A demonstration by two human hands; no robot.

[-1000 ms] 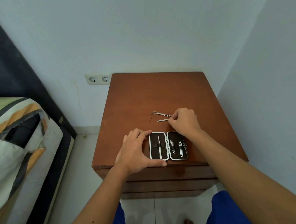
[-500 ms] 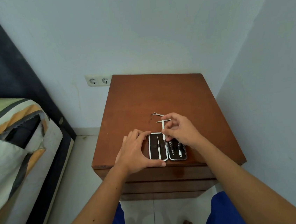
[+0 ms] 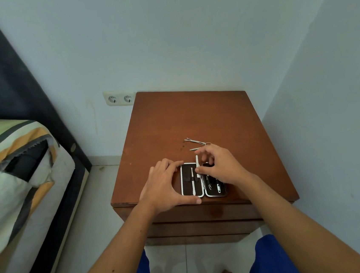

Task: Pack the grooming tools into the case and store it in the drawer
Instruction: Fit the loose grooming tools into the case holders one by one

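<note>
An open grooming case (image 3: 189, 190) with a white rim and dark lining lies near the front edge of the wooden nightstand (image 3: 172, 119). Small metal tools sit strapped in both halves. My left hand (image 3: 164, 187) cups the case's left side, thumb along its front edge. My right hand (image 3: 220, 167) hovers over the right half and pinches a thin white file (image 3: 197, 163), held upright over the case's middle hinge. Small scissors (image 3: 194, 141) and a slim metal tool (image 3: 193, 149) lie loose on the wood just behind my right hand.
The nightstand's drawer fronts (image 3: 201, 225) are closed below the top. A wall socket (image 3: 119, 98) sits left of it. A bed with striped bedding (image 3: 11, 167) stands at the left, a wall close on the right. My blue shorts and bare foot show below.
My right hand picked the white file up from the loose tools behind the case and brought it down over the case's middle. My left hand stayed on the case.
</note>
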